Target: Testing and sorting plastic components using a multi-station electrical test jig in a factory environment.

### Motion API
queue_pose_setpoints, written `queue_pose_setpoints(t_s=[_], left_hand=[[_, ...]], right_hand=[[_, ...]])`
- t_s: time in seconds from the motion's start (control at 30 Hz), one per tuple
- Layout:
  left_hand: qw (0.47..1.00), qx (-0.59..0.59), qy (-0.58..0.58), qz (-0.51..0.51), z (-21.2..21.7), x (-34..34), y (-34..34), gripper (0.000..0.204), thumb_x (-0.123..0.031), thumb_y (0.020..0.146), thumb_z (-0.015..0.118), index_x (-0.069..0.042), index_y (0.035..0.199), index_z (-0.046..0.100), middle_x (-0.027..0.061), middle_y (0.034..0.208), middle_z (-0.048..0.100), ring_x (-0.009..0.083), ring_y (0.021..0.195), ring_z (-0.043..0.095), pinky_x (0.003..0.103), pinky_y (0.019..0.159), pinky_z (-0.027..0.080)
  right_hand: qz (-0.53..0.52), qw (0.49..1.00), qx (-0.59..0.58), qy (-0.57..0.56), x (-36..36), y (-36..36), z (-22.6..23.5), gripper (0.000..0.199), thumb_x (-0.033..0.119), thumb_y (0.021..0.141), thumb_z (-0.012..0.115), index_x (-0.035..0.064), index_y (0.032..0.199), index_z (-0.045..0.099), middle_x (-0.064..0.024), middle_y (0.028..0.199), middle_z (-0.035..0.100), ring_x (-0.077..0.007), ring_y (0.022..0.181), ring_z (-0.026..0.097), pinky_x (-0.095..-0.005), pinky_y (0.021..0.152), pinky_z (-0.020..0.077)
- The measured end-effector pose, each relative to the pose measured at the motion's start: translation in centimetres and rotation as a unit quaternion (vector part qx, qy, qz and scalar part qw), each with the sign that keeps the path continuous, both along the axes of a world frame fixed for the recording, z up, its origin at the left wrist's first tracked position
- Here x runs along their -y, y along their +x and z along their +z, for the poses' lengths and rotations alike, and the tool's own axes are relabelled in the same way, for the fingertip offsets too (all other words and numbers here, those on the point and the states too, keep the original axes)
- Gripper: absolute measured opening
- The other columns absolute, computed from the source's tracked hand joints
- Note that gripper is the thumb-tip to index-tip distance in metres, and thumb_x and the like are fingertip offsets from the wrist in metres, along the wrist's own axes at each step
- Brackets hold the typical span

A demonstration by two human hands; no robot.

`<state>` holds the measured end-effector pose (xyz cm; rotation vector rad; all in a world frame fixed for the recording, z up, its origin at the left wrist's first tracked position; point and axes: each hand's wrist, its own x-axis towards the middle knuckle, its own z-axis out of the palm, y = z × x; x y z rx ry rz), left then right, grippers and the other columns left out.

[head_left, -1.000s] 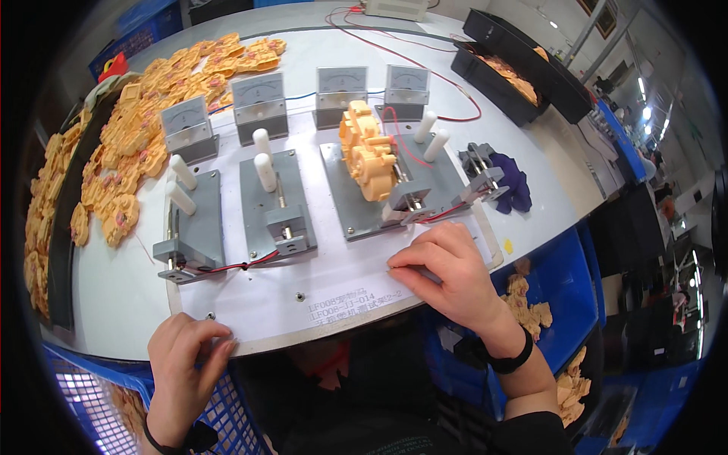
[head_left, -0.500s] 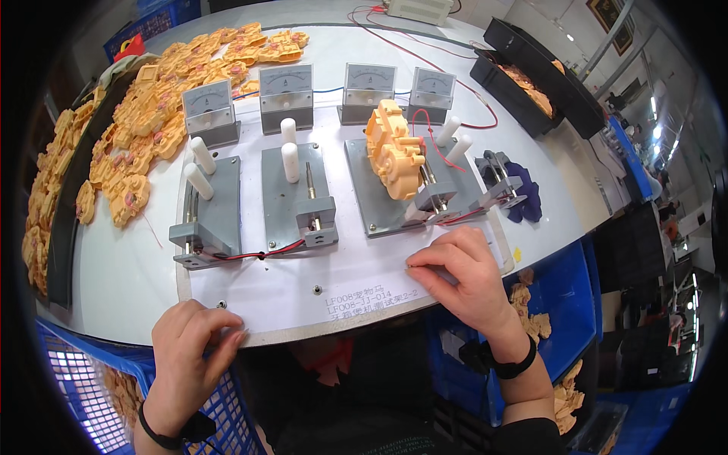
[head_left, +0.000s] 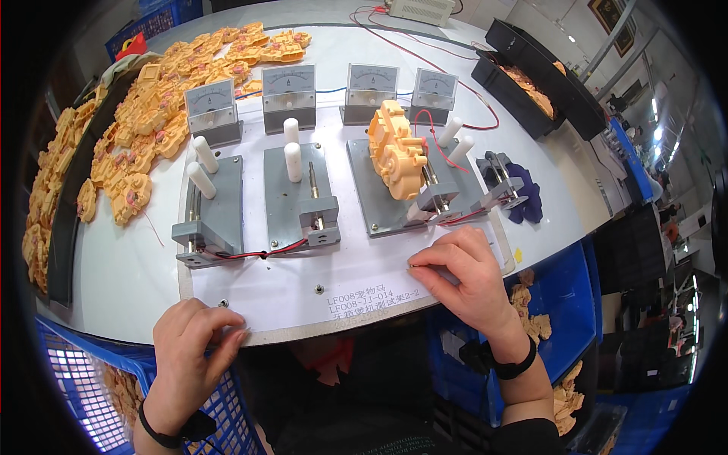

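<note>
My left hand (head_left: pixel 189 356) rests at the near table edge, its fingers curled and thumb close to the forefinger, with nothing seen between them. My right hand (head_left: pixel 464 279) is over the front of the white sheet, thumb and forefinger pinched together. A tiny spot shows at those fingertips, too small to name. Beyond it, a yellow-orange plastic gearbox housing (head_left: pixel 398 152) stands on a grey test fixture (head_left: pixel 364 193), touching its metal pin, with a thin red wire on its right side. Two other grey fixtures, the left one (head_left: pixel 227 220) and the middle one (head_left: pixel 277 197), carry white posts and no housing.
Several analog meters, one of them (head_left: pixel 289 95), stand behind the fixtures. Yellow-orange housings (head_left: pixel 136 155) are heaped at the far left, beside a black tray (head_left: pixel 68 205). Blue crates (head_left: pixel 91 364) flank me below the table; black bins (head_left: pixel 523 83) sit far right. A dark blue cloth (head_left: pixel 525 193) lies at right.
The view has shifted very slightly, so the table things sit a little farther right. Both hands keep their pose, and the housing stays on its fixture.
</note>
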<state>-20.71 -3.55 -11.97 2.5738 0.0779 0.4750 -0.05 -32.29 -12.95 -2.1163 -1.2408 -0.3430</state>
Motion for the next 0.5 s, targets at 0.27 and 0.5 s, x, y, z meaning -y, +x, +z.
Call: queue_pose_setpoints(t_s=[0.27, 0.5], left_hand=[[1.000, -0.009, 0.002, 0.004, -0.09, -0.05, 0.11, 0.023, -0.003, 0.076, 0.080, -0.011, 0.093, 0.067, 0.0040, 0.073, 0.057, 0.0226, 0.066, 0.058, 0.036, 0.061, 0.043], [1.000, -0.015, 0.003, 0.015, 0.25, 0.04, 0.05, 0.020, -0.004, 0.077, 0.080, -0.010, 0.092, 0.068, 0.0042, 0.072, 0.057, 0.0228, 0.065, 0.057, 0.036, 0.061, 0.042]], right_hand=[[0.003, 0.999, -0.034, 0.013, 0.30, 0.22, -0.14, 0.016, 0.012, 0.080, 0.083, 0.0106, 0.093, 0.074, -0.0028, 0.088, 0.063, -0.0239, 0.087, 0.060, -0.0359, 0.082, 0.0442], [0.023, 0.998, -0.050, 0.006, 0.55, 0.57, 0.17, 0.015, 0.012, 0.082, 0.081, 0.0088, 0.095, 0.074, -0.0063, 0.092, 0.063, -0.0262, 0.090, 0.060, -0.0364, 0.081, 0.0477]])
